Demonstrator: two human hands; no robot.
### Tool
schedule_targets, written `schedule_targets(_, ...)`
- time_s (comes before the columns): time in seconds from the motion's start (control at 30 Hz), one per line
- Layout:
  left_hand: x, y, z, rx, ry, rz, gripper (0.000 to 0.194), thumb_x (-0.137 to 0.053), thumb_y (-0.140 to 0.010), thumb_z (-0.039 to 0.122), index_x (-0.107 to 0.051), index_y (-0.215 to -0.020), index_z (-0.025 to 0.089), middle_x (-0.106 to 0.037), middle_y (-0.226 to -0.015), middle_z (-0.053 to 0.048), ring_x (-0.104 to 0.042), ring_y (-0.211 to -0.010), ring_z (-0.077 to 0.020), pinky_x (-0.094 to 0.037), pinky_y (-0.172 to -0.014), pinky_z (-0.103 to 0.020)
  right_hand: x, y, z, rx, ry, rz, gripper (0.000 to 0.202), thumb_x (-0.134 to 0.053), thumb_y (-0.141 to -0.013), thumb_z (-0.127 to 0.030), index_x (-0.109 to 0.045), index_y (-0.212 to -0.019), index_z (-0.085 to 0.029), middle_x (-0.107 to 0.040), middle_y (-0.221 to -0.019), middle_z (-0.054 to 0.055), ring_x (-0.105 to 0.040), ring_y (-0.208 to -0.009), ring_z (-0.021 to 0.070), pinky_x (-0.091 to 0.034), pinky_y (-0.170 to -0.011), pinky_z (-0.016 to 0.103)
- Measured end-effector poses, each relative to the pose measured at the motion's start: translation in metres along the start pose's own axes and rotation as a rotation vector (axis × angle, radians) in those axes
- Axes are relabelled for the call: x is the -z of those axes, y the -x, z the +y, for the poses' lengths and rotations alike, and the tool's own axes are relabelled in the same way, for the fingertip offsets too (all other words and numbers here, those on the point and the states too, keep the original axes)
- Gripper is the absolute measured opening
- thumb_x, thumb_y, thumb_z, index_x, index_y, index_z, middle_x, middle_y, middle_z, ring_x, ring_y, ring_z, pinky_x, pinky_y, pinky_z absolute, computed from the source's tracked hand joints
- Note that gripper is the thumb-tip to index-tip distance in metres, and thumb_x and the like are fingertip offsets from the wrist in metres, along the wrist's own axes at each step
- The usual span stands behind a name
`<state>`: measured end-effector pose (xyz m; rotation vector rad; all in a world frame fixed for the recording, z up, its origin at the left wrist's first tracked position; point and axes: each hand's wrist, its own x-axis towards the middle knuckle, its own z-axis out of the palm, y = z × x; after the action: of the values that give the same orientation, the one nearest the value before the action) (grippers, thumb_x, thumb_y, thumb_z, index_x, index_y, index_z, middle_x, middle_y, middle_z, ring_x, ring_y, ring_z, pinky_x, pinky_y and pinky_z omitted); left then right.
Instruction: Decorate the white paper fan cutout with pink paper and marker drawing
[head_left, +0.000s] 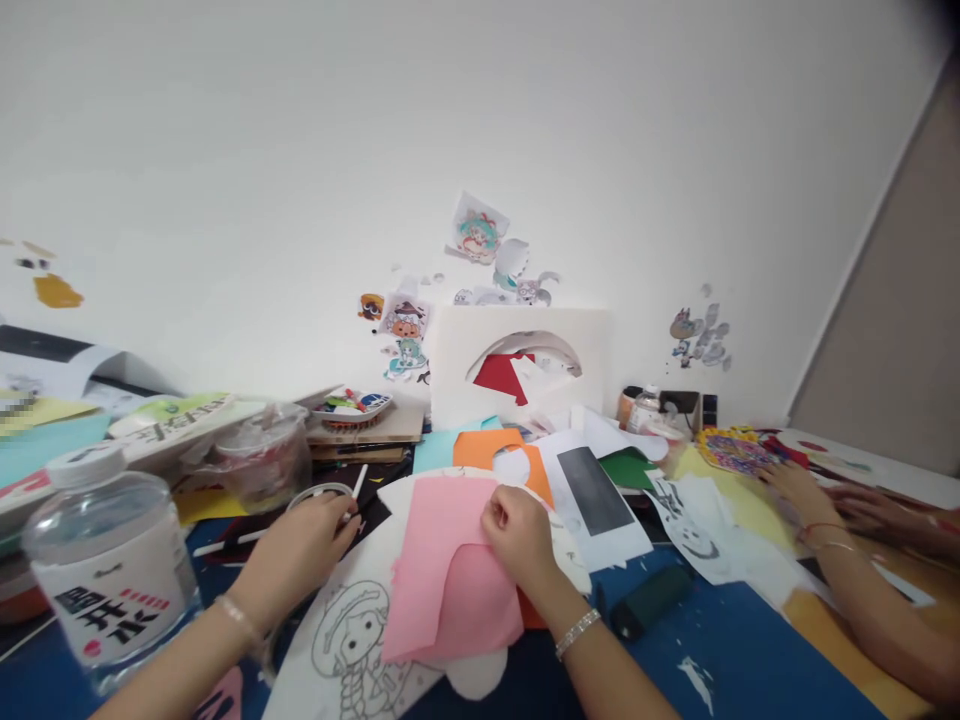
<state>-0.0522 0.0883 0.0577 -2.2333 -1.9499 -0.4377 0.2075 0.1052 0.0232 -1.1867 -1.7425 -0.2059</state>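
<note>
Pink paper [424, 570] with a curved cut or fold lies over white paper in front of me. My right hand [519, 530] is closed on its upper right edge, thumb and fingers pinched together. To the left, my left hand [311, 535] is beside a roll of tape [322, 490] and a thin white stick [360, 482]; its fingers are curled, and what they hold, if anything, is hidden. Under the pink paper's left side shows a sheet with a line drawing of a figure in a hat [360, 640].
A large water bottle [112, 570] stands at the near left, a plastic-wrapped bowl [262, 455] behind it. A dark green cylindrical object [652, 600] lies right of my right hand. Another person's hands and arms [840, 560] are at the far right.
</note>
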Motion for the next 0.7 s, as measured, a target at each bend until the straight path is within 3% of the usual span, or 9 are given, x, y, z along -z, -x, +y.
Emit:
schedule_targets(0.1, 0.016, 0.014, 0.004, -0.042, -0.033, 0.009, 0.029, -0.035, -0.084, 0.037, -0.06, -0.084, 0.022, -0.067, -0.085, -0.004, -0.062, -0.077, -0.0214, -0.042, -0.068, -0.031, 0.0, 0.0, -0.002, -0.007, -0.019, -0.006, 0.018, -0.042, -0.067, -0.012, -0.031, -0.054, -0.018, -0.033, -0.051, -0.005, -0.032, -0.05, 0.0089, -0.019, -0.05, 0.023)
schedule_targets(0.2, 0.016, 0.008, -0.002, -0.029, -0.092, -0.024, 0.03, -0.032, -0.085, 0.03, -0.059, -0.078, 0.021, -0.068, -0.082, -0.005, -0.063, -0.073, -0.0215, -0.041, -0.063, -0.031, 0.0, 0.001, -0.004, -0.013, -0.043, -0.042, 0.019, -0.041, -0.072, -0.014, -0.032, -0.055, -0.019, -0.036, -0.052, -0.005, -0.035, -0.051, 0.0092, -0.021, -0.051, 0.023)
schedule_targets(0.37, -0.008, -0.03, -0.022, 0.054, -0.128, -0.07, 0.029, -0.034, -0.083, 0.018, -0.063, -0.082, 0.016, -0.069, -0.087, -0.011, -0.065, -0.081, -0.024, -0.044, -0.066, -0.031, 0.0, 0.003, -0.004, -0.026, -0.017, -0.073, 0.022, -0.041, -0.078, -0.016, -0.034, -0.057, -0.019, -0.04, -0.053, -0.004, -0.038, -0.053, 0.0099, -0.022, -0.052, 0.023)
schedule_targets(0.5, -0.024, -0.06, -0.026, 0.075, -0.163, -0.064, 0.029, -0.034, -0.085, 0.015, -0.063, -0.085, 0.013, -0.067, -0.091, -0.013, -0.064, -0.084, -0.0239, -0.046, -0.071, -0.033, -0.002, 0.003, 0.0, -0.015, 0.028, -0.065, 0.022, -0.041, -0.078, -0.015, -0.036, -0.057, -0.018, -0.041, -0.053, -0.003, -0.039, -0.053, 0.01, -0.021, -0.051, 0.024)
schedule_targets(0.7, -0.046, -0.091, -0.023, 0.168, -0.198, -0.07, 0.026, -0.05, -0.087, 0.032, -0.057, -0.104, 0.013, -0.061, -0.106, -0.007, -0.057, -0.099, -0.0201, -0.047, -0.083, -0.041, -0.003, 0.003, 0.002, 0.022, 0.073, -0.07, 0.023, -0.041, -0.078, -0.014, -0.038, -0.056, -0.018, -0.042, -0.052, -0.003, -0.038, -0.051, 0.0099, -0.02, -0.05, 0.023)
